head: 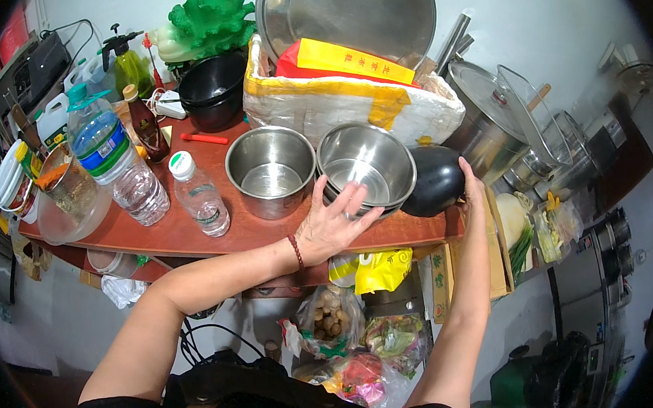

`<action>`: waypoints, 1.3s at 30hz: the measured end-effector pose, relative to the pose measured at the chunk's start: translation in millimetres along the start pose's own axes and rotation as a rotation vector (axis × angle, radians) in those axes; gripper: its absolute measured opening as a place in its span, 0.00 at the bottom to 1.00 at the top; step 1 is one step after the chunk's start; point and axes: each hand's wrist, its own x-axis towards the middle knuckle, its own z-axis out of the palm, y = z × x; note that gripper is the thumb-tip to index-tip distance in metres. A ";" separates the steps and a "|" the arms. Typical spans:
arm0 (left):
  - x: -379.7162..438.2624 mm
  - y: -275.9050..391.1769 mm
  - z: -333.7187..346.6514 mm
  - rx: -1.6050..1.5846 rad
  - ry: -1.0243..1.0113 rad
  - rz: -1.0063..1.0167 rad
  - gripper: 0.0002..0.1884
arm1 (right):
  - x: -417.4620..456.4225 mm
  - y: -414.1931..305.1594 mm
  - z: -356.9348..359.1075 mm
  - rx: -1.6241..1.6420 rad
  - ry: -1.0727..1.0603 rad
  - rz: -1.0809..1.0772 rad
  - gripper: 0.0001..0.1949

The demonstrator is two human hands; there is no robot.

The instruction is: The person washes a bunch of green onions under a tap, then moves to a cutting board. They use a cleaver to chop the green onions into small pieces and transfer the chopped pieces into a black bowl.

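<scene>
My left hand (330, 227) is spread with fingers apart at the front of a stack of stainless steel pots (364, 166); whether its fingertips touch the rim cannot be told. My right hand (472, 185) holds the right edge of a glossy black bowl (434, 181), whose rounded outside faces up and left. That bowl is close against the right side of the stack. To the left of the stack stands a single steel pot (270, 170), upright, with nothing visible inside. All of these are at the front of a reddish-brown table (196, 233).
Behind the pots is a taped foam box (346, 109) with a large steel tray (348, 19) leaning above it. A small water bottle (202, 196), a large one (125, 169) and black bowls (214, 89) stand left. A lidded steel stockpot (486, 113) and cardboard box (492, 242) are right.
</scene>
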 end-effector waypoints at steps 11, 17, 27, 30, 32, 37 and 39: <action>52.5 105.3 91.7 -1.197 -0.411 -0.847 0.40 | 6.0 11.6 -1.2 -0.085 0.020 -0.090 0.37; 89.1 118.5 144.8 -1.388 -0.285 -1.293 0.54 | -3.7 14.2 -13.1 0.053 -0.098 0.053 0.38; 99.1 157.6 129.1 -1.720 0.217 -1.214 0.48 | -26.6 16.0 -55.8 0.237 -0.023 -0.018 0.25; 101.7 165.3 100.6 -1.825 0.361 -1.063 0.42 | -61.6 27.2 -78.5 0.558 -0.132 -0.131 0.22; 104.6 176.0 72.8 -1.804 0.471 -0.987 0.30 | -93.1 49.5 -99.3 0.831 -0.192 -0.213 0.20; 52.5 193.6 15.3 -1.606 0.162 -0.497 0.08 | -201.6 110.5 -106.6 1.354 -0.250 -0.262 0.24; 22.7 203.7 -8.3 -1.463 0.128 -0.246 0.09 | -234.6 143.0 -113.4 1.336 -0.078 -0.238 0.22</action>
